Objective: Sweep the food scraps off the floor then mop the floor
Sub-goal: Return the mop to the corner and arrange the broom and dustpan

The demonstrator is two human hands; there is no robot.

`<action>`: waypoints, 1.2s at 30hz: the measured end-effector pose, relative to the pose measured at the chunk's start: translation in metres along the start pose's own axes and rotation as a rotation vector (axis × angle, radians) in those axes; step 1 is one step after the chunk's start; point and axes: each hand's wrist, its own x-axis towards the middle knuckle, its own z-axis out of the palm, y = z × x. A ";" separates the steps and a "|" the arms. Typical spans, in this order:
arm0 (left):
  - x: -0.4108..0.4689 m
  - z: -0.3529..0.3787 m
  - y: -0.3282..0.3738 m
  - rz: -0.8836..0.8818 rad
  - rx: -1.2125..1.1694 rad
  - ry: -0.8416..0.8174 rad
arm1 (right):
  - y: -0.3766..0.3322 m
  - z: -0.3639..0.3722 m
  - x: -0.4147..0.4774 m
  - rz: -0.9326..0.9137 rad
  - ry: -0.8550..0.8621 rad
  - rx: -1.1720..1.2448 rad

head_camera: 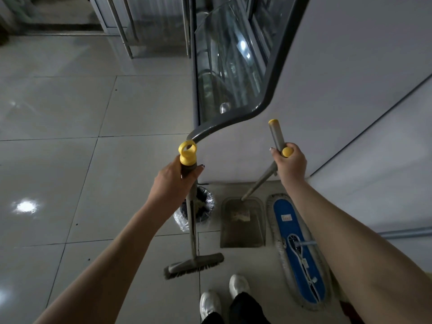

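Note:
My left hand (174, 177) grips the top of a grey broom (194, 265) just under its yellow ring cap; the brush head rests on the tiled floor in front of my shoes. My right hand (289, 163) grips the grey, yellow-tipped handle of a long-handled dustpan (243, 228), which stands on the floor with pale scraps inside. A flat mop (298, 249) with a blue pad and grey fringe lies on the floor right of the dustpan, partly hidden by my right forearm.
A small bin (201, 206) with a clear plastic liner stands behind the broom handle. A white display counter (327, 90) with curved glass front rises directly ahead. Glossy grey floor tiles (58, 160) stretch to the left. Metal legs (126, 38) stand at the back.

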 end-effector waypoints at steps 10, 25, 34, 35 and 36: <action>0.042 0.050 0.000 -0.025 0.079 -0.148 | -0.011 0.042 0.040 0.006 -0.026 0.146; 0.089 0.102 -0.023 -0.069 0.073 -0.171 | -0.011 0.067 0.085 -0.031 -0.177 0.244; 0.107 0.125 -0.008 -0.070 0.025 -0.180 | -0.019 0.077 0.111 -0.010 -0.318 0.104; 0.108 0.127 -0.007 -0.069 0.011 -0.180 | -0.019 0.077 0.113 -0.004 -0.332 0.090; 0.109 0.129 -0.007 -0.063 -0.003 -0.185 | -0.017 0.077 0.114 0.005 -0.359 0.082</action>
